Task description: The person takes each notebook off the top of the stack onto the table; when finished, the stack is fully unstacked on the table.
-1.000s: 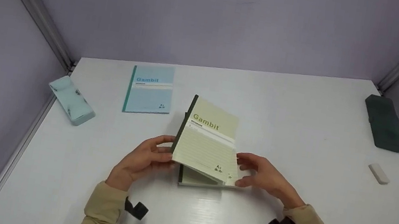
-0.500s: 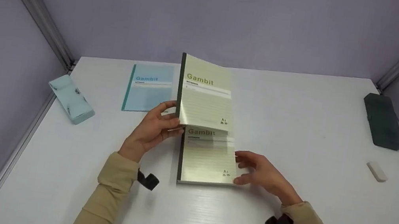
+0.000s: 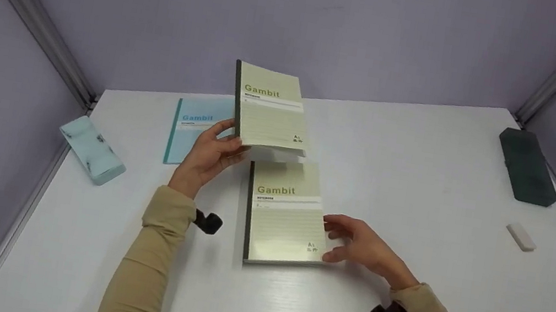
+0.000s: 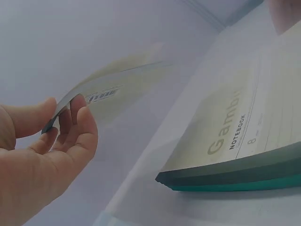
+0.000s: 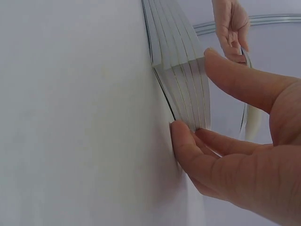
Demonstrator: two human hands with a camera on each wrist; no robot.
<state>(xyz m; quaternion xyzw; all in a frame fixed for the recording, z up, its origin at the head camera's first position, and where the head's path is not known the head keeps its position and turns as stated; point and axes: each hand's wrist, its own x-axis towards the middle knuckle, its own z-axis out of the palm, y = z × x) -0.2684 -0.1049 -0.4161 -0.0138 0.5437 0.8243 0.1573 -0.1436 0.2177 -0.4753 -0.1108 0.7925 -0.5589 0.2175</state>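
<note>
In the head view my left hand [image 3: 208, 159] pinches a pale green notebook [image 3: 271, 113] by its dark spine, thumb on top. The notebook is raised, partly covering a blue notebook [image 3: 192, 134] behind it. A barcode shows on its underside in the left wrist view. On the table in front lies a stack of notebooks [image 3: 284, 224], a green one on top; a teal spine shows at the bottom of the stack [image 4: 235, 183] in the left wrist view. My right hand [image 3: 361, 247] holds the stack's right edge, its thumb and bent fingertips against the page edges [image 5: 183, 80].
A light blue pencil case [image 3: 93, 150] lies at the table's left edge. Far right are a dark green case [image 3: 527, 166] and a white eraser [image 3: 520, 237]. Panels stand behind and beside the white table [image 3: 422, 162].
My left hand has lifted the green notebook off the stack and carried it away from me and slightly left, over the blue notebook. My right hand has stayed at the stack.
</note>
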